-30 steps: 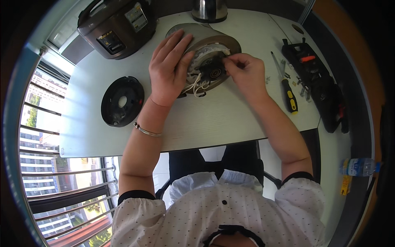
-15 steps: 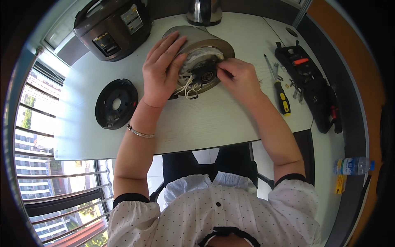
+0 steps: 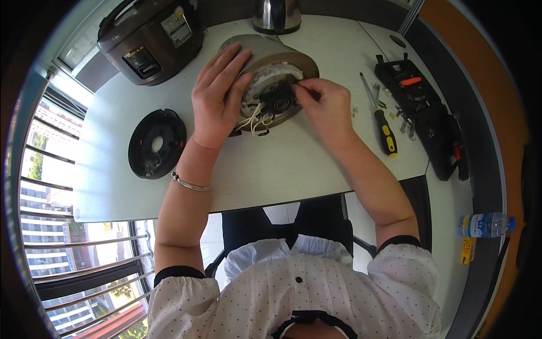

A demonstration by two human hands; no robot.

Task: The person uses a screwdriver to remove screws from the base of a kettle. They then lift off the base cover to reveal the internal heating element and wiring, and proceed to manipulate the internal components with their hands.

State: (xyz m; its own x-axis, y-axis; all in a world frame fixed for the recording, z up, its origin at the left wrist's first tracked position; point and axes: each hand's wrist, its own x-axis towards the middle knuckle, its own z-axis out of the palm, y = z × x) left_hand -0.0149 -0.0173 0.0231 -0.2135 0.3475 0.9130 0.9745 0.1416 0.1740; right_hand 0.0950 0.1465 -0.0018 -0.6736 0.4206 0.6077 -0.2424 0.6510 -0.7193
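An electric kettle with a grey-brown body lies on its side, its uncovered base facing me. Inside the base sit a round black connector and several loose white wires. My left hand holds the kettle's left side, long fingers along the body and thumb by the base rim. At the right edge of the black connector, my right hand has thumb and forefinger pinched together; the fingers hide what is between them. A round black base cover lies apart on the table, left of my left wrist.
A brown electric cooker stands at the back left, a steel kettle at the back. To the right lie a yellow-and-black screwdriver, small metal bits and an open black tool case. A water bottle lies farther right.
The view has shifted slightly, so the table's things appear a little up and left. My right fingers stay at the connector's edge, and my left hand keeps its place on the kettle.
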